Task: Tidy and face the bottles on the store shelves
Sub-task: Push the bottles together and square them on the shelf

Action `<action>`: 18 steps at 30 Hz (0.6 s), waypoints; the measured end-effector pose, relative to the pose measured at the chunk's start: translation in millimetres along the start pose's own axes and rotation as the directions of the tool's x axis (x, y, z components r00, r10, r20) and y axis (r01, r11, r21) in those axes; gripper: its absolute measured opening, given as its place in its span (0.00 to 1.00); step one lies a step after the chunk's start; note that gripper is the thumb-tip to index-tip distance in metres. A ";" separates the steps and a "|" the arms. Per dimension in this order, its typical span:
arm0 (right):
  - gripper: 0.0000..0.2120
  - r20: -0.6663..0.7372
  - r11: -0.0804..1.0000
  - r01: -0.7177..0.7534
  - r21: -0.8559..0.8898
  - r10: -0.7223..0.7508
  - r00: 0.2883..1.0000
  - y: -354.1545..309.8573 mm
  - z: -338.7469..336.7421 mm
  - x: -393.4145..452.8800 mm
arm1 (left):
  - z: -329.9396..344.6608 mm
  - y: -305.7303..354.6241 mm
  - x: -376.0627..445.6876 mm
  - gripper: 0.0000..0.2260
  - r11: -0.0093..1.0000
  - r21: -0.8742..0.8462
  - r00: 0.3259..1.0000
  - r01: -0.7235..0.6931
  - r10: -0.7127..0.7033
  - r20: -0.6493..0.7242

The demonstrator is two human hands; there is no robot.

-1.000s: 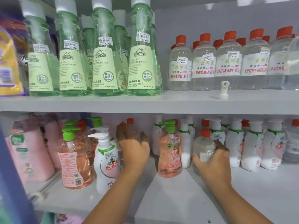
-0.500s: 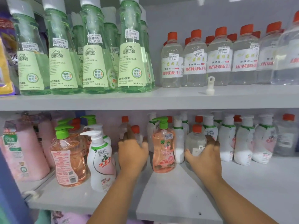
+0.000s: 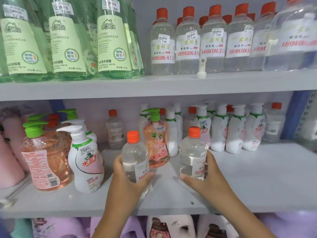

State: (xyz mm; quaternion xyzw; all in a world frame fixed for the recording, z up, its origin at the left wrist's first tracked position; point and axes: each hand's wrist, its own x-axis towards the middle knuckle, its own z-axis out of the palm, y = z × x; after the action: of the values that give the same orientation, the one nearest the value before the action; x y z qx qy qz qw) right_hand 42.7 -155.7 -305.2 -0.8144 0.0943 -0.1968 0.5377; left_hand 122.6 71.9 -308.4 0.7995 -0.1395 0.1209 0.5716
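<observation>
Left hand (image 3: 127, 176) grips a clear orange-capped bottle (image 3: 134, 157), fingers and thumb curled round its lower body, label turned partly to the right. Right hand (image 3: 205, 177) grips a second clear orange-capped bottle (image 3: 193, 158) the same way, thumb across the front near the base, fingers wrapped behind. Both bottles upright, near the front of the middle shelf (image 3: 257, 177), well apart from each other; cannot tell if their bases touch the shelf.

Between and behind them: a pink pump bottle with green pump (image 3: 156, 141), upright. Further back, a lone clear bottle with orange cap (image 3: 114, 129). Left side of the shelf: a white pump bottle (image 3: 85, 160) just beside a large pink pump bottle (image 3: 43, 155), more of each behind. Right side: a row of white pump bottles (image 3: 235, 131) with green collars, orange caps mixed in behind.

Upper shelf (image 3: 154, 86): tall green laundry bottles (image 3: 113, 43) on the left, a row of clear orange-capped bottles (image 3: 187, 42) on the right, labels facing out. A small white plastic clip (image 3: 202, 68) stands in front of that row.
</observation>
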 end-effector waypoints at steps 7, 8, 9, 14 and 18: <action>0.26 -0.008 0.995 -0.021 -0.093 0.020 1.000 -7.0 -23.5 -12.9 | 7.3 14.6 -14.6 0.31 0.999 -0.031 0.995 0.045 -0.042 0.094; 0.26 -0.004 0.994 -0.022 -0.104 0.022 1.000 -7.7 -31.3 -19.1 | 10.7 20.0 -20.3 0.30 0.999 -0.012 0.996 0.032 -0.031 0.088; 0.26 0.000 0.994 -0.020 -0.111 0.020 1.000 -8.9 -40.7 -26.4 | 14.8 27.1 -27.0 0.30 1.000 0.005 0.997 0.019 -0.019 0.069; 0.28 0.018 0.994 0.079 -0.081 -0.078 0.997 -22.7 -103.3 -66.1 | 33.3 80.6 -75.2 0.26 0.995 -0.094 0.999 0.024 -0.020 0.046; 0.37 0.029 0.978 0.203 -0.045 -0.201 0.979 -61.6 -163.9 -95.0 | 41.5 164.5 -110.0 0.33 0.981 -0.176 0.994 -0.078 0.090 0.062</action>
State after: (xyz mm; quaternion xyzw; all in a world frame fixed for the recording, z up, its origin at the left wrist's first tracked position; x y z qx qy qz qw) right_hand -116.0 -233.6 -213.3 -0.8347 0.0092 -0.2382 0.4964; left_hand -38.0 -8.7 -215.6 0.7437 -0.2029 0.1045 0.6283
